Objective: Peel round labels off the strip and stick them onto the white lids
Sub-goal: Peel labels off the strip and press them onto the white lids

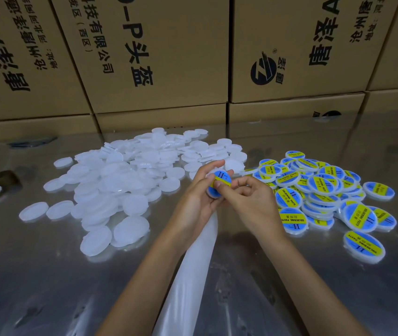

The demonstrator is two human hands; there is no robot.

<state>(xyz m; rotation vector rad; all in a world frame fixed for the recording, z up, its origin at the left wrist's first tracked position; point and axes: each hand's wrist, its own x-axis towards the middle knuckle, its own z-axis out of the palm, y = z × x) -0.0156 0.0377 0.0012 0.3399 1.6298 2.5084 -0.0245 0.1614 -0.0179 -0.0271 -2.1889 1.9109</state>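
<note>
Label (222, 182) reading "SOLDERING PASTE" on lid, both hands' (194, 202) (251, 202) grip curled round it.

A shiny metal table (47, 275) carries a heap of plain white lids (125, 187) left of centre toward its far edge, and a pile of labelled lids (319, 192) to the right. A white backing strip (188, 282) runs to the near edge; cardboard boxes (159, 59) seemingly stand along the far edge
</note>
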